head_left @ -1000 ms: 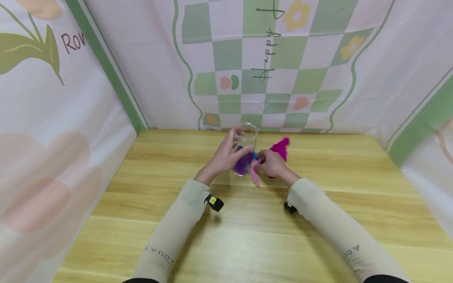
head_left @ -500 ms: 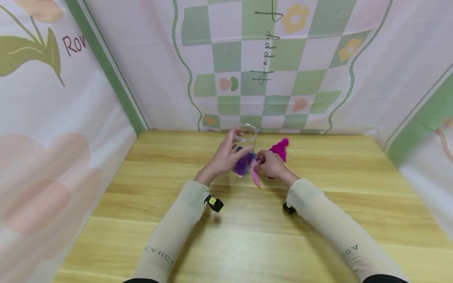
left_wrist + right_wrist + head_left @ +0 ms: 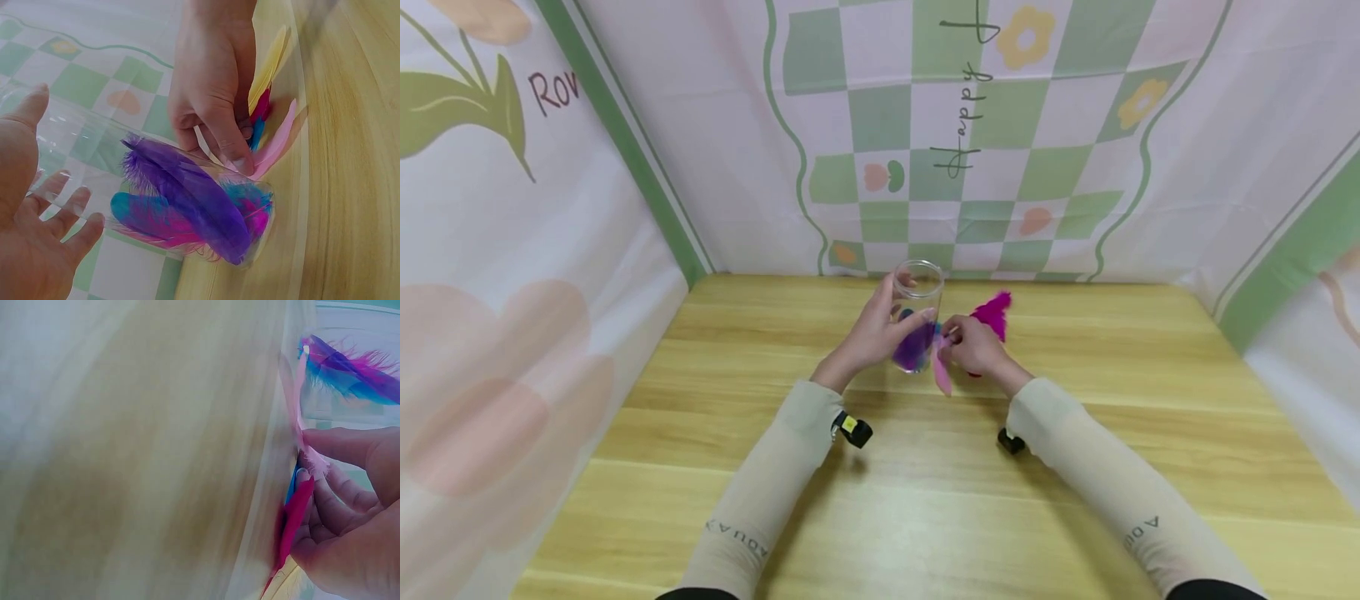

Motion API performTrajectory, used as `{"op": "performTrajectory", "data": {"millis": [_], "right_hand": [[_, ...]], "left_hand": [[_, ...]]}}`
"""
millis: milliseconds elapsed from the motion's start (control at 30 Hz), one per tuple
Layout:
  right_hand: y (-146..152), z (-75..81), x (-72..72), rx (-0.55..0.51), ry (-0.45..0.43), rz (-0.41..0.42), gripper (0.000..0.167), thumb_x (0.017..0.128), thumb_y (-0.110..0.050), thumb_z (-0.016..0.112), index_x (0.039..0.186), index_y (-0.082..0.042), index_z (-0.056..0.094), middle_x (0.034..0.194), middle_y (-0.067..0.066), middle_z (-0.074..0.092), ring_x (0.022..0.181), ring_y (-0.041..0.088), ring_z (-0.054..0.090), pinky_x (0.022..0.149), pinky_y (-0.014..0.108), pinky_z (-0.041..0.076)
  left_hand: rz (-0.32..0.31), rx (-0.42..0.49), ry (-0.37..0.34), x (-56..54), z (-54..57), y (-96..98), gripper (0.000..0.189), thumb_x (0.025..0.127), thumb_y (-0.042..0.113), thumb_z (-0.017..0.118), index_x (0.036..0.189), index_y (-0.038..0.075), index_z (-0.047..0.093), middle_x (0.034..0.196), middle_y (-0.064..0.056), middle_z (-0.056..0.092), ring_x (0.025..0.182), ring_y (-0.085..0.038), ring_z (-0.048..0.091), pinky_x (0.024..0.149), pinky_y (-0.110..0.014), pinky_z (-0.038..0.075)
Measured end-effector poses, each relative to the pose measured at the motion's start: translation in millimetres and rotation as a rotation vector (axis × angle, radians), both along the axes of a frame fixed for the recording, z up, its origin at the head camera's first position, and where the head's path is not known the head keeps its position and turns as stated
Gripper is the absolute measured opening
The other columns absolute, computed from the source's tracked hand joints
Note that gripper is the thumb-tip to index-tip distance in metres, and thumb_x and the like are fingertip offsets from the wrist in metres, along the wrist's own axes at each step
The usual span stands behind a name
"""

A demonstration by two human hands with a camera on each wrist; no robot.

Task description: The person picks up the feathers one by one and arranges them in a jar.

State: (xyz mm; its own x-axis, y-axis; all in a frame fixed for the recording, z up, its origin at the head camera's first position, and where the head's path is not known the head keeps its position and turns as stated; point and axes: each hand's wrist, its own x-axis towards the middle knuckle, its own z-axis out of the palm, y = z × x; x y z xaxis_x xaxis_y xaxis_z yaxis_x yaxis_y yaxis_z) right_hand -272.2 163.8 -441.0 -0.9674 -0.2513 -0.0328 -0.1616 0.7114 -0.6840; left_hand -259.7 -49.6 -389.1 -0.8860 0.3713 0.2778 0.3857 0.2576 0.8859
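My left hand (image 3: pixel 874 329) grips a tall clear glass (image 3: pixel 928 298), thumb on the near side and fingers behind. Purple, blue and magenta feathers lie at its bottom; a purple feather (image 3: pixel 190 190) shows largest in the left wrist view. Just right of the glass, my right hand (image 3: pixel 976 346) pinches a light pink feather (image 3: pixel 278 145) between thumb and fingertips, low at the tabletop. Beside those fingers are a blue feather (image 3: pixel 257 134), a deep red feather (image 3: pixel 295 519) and a yellow feather (image 3: pixel 267 69). Behind the right hand sticks out a magenta feather (image 3: pixel 996 314).
The wooden table (image 3: pixel 925 500) runs beneath both arms. A printed cloth (image 3: pixel 880 117) with green checks rises behind its far edge, and more cloth hangs at the left and right sides. Each wrist carries a small black camera.
Hardly anything differs: both hands keep their places at the glass and the pink feather, while the head view shifts very slightly.
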Motion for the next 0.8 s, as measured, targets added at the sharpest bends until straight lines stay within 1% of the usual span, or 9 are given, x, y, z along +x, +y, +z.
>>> {"op": "performTrajectory", "data": {"millis": [133,267,367,467,667,800], "right_hand": [[-0.3,0.8,-0.1,-0.012,-0.001,-0.012,0.029,0.086,-0.002,0.069,0.114,0.002,0.066,0.098,0.015,0.072,0.09,0.027,0.066,0.079,0.038,0.054],[0.4,1.3,-0.9,-0.035,-0.025,-0.014,0.027,0.089,0.0,0.065,0.115,0.003,0.066,0.1,0.017,0.072,0.091,0.026,0.066,0.076,0.034,0.054],[1.2,2.1,-2.0,-0.064,-0.058,-0.016,0.025,0.091,-0.002,0.065,0.116,0.004,0.065,0.103,0.02,0.073,0.091,0.027,0.067,0.072,0.03,0.054],[1.5,3.9,-3.0,-0.101,-0.08,-0.023,0.024,0.093,-0.003,0.066,0.116,0.004,0.065,0.104,0.022,0.073,0.091,0.029,0.068,0.069,0.029,0.055],[3.9,4.3,-6.7,-0.117,-0.049,-0.042,0.022,0.093,-0.004,0.067,0.113,0.005,0.067,0.1,0.023,0.074,0.091,0.028,0.07,0.073,0.028,0.054],[6.0,4.7,-8.2,-0.122,-0.046,-0.066,0.023,0.092,-0.002,0.066,0.113,0.006,0.067,0.098,0.022,0.074,0.089,0.027,0.069,0.072,0.026,0.052]], "left_hand": [[-0.007,0.004,0.012,0.1,-0.1,-0.9,0.064,0.1,0.034,0.069,0.148,0.01,0.035,0.143,-0.01,0.045,0.138,-0.03,0.047,0.116,-0.05,0.04],[-0.005,-0.003,0.014,0.9,0.5,-1.1,0.065,0.099,0.032,0.07,0.148,0.009,0.034,0.144,-0.014,0.045,0.137,-0.029,0.047,0.116,-0.049,0.04],[0.0,-0.005,0.016,1.2,0.8,-1.0,0.065,0.099,0.031,0.07,0.148,0.009,0.034,0.145,-0.014,0.045,0.136,-0.029,0.047,0.115,-0.049,0.041],[0.003,-0.005,0.017,0.9,0.4,-1.0,0.066,0.099,0.031,0.07,0.149,0.009,0.033,0.144,-0.012,0.045,0.136,-0.029,0.048,0.114,-0.05,0.042],[-0.001,-0.003,0.017,0.4,-0.4,-1.5,0.066,0.099,0.03,0.07,0.149,0.008,0.033,0.146,-0.017,0.045,0.135,-0.03,0.048,0.114,-0.052,0.042],[-0.001,-0.001,0.012,0.4,-0.4,-2.0,0.066,0.099,0.032,0.069,0.149,0.009,0.033,0.144,-0.012,0.045,0.136,-0.03,0.048,0.114,-0.052,0.041]]}}
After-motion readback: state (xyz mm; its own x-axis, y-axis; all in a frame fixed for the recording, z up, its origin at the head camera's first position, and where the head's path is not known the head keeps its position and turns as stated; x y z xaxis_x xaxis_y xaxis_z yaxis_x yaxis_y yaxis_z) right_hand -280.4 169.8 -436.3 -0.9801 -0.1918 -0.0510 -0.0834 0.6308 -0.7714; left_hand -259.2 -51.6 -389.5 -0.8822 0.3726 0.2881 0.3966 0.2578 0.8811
